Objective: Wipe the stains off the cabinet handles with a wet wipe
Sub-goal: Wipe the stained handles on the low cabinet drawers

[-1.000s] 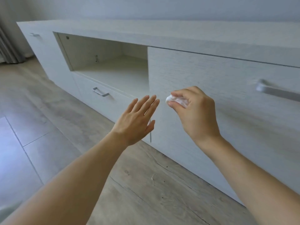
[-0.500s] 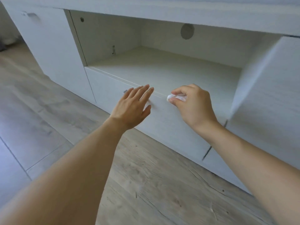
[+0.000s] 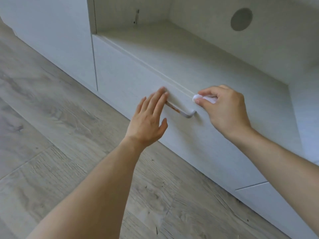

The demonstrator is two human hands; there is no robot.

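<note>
Right hand (image 3: pixel 224 111) pinches a balled white wet wipe (image 3: pixel 204 99) at the top edge of the drawer front (image 3: pixel 198 135), just right of the handle (image 3: pixel 181 112). Left hand (image 3: pixel 149 118) lies flat, fingers straight, covering the handle's left end. Brownish stains mark the silver handle. Above sits the open shelf (image 3: pixel 181 54); below, wood floor (image 3: pixel 51 118).

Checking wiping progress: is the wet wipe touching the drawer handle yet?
No; the wet wipe in the right hand sits above the stained handle.
</note>
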